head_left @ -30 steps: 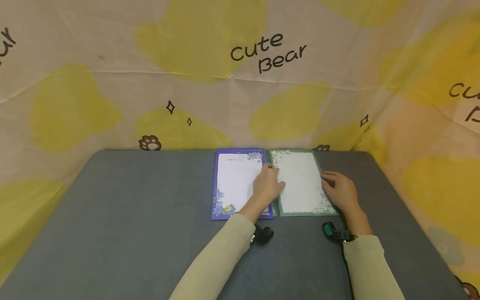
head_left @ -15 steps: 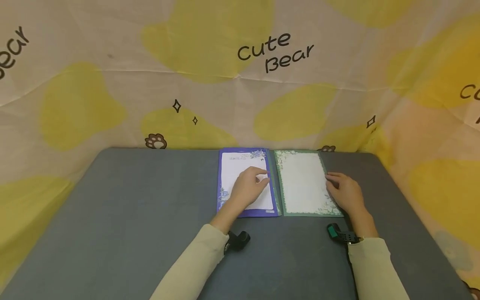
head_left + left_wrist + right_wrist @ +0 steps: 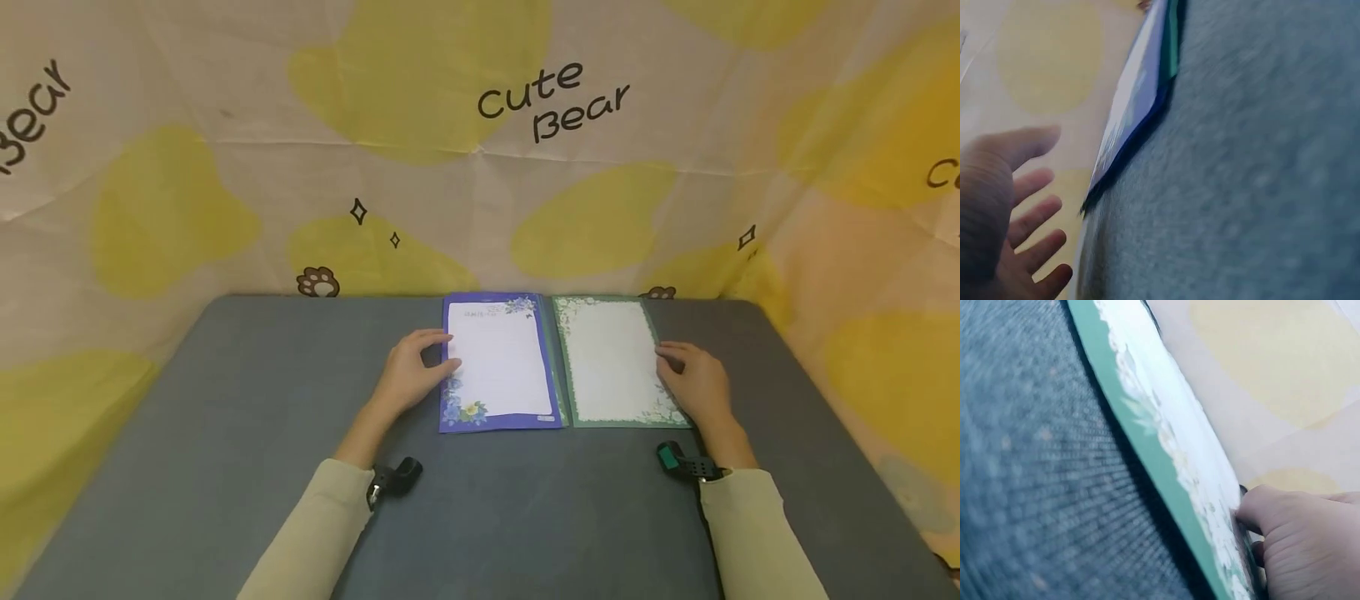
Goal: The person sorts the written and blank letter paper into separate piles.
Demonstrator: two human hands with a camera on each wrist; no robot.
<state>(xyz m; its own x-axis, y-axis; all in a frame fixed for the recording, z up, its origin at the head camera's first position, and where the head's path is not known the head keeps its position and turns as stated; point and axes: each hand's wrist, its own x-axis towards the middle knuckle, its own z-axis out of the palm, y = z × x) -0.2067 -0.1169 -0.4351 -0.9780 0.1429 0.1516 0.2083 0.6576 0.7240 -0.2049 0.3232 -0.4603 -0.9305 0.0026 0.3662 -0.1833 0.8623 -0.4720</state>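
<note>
A purple-bordered letter paper sheet [image 3: 498, 358] with blue flowers lies on the table, a green edge showing beneath its right side. Beside it, to the right, is a green-bordered letter paper sheet [image 3: 609, 358] with a white middle. My left hand [image 3: 411, 371] is at the purple sheet's left edge, thumb and fingers parted; in the left wrist view its spread fingers [image 3: 1038, 219] stand apart from the paper [image 3: 1132, 94]. My right hand [image 3: 697, 379] pinches the green sheet's right edge, thumb on top; the right wrist view shows the thumb [image 3: 1260, 509] against this edge.
The grey table [image 3: 262, 433] reaches to a hanging cloth [image 3: 420, 83] with yellow patches and lettering at the back and sides. A dark wrist device sits on each wrist, the left one [image 3: 397, 479] and the right one [image 3: 682, 462].
My left hand has moved left from the gap between the sheets, across the purple sheet, to its left edge. My right hand has stayed at the green sheet's right edge.
</note>
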